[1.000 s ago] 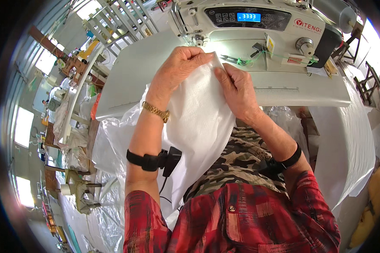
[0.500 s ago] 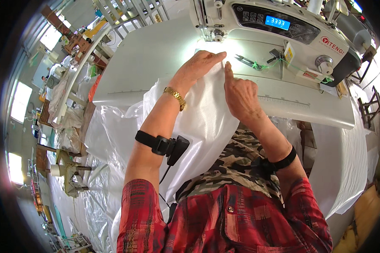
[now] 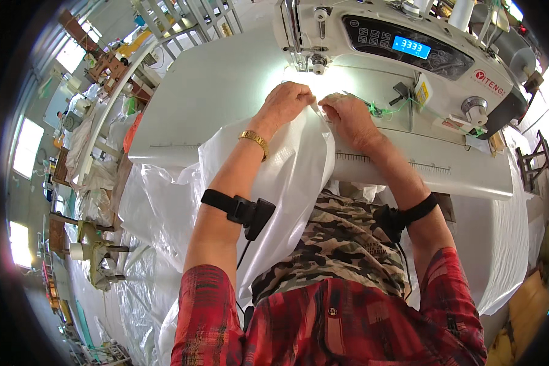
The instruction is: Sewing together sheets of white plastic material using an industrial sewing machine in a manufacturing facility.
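Observation:
White, shiny woven plastic sheeting (image 3: pixel 280 161) drapes from the sewing table over my lap. My left hand (image 3: pixel 285 105) pinches its upper edge between thumb and fingers, just in front of the lit needle area. Close beside it, my right hand (image 3: pixel 349 119) has its fingers curled in on the same edge, thumb and forefinger meeting at the sheet. Both hands are a little short of the sewing machine (image 3: pixel 409 39), whose needle and presser parts (image 3: pixel 318 64) stand above and beyond them. The thread snips are mostly hidden behind my right hand.
Green thread (image 3: pixel 381 111) lies on the sewing table (image 3: pixel 195 104) right of my hands, near a small black clamp-like piece (image 3: pixel 399 93). A printed ruler (image 3: pixel 409 163) runs along the table's near edge. White sheeting (image 3: pixel 491 238) hangs at the right. A metal rack (image 3: pixel 192 21) stands behind.
My right forefinger was stretched out and is now curled onto the sheet's edge beside my left hand. Both hands sit slightly nearer me, and the right hand now covers most of the snips.

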Tool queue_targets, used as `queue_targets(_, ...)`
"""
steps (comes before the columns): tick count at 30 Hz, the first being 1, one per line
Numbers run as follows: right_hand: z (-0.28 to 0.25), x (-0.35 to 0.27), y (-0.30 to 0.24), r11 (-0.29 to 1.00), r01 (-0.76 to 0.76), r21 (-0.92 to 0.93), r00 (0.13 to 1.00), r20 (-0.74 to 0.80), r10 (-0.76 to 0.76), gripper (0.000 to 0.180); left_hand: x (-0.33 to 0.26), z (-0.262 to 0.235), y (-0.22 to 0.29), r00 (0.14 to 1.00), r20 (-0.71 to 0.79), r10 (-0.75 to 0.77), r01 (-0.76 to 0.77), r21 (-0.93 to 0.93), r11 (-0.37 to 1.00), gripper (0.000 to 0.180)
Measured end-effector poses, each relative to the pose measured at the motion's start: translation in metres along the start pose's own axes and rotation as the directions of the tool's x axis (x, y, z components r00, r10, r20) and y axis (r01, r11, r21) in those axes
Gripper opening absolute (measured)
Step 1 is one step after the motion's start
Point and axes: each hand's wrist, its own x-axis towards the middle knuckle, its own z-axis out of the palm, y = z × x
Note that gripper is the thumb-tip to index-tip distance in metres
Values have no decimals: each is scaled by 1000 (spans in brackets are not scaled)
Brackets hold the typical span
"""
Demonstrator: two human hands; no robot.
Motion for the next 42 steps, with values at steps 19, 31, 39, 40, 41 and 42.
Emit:
queue_targets(19, 11, 2, -2, 931, 159, -327, 981, 158, -112, 18, -49, 17, 32, 966, -245, -86, 84, -19, 996, 20)
queue_targets(31, 21, 4, -19, 950, 30, -310, 981, 193, 32, 22, -67, 4, -20, 980, -27, 199, -194, 132, 972, 46)
queue_targets(39, 24, 9, -4, 951, 29, -309, 965, 256, 53, 27, -55, 2, -25, 987, 39, 156, -160, 153, 975, 45)
queue_targets(40, 27, 8, -3, 938, 31, -346, 981, 191, 39, 28, -54, 2, -25, 987, 45, 157, -162, 154, 975, 45)
queue_targets(41, 28, 8, -4, 923, 28, -385, 992, 126, 22, 30, -52, 3, -25, 989, 46, 143, -149, 170, 974, 44)
queue_targets(42, 28, 8, -3, 923, 21, -385, 992, 123, 28, 30, -51, 4, -25, 990, 48, 131, -137, 185, 973, 43)
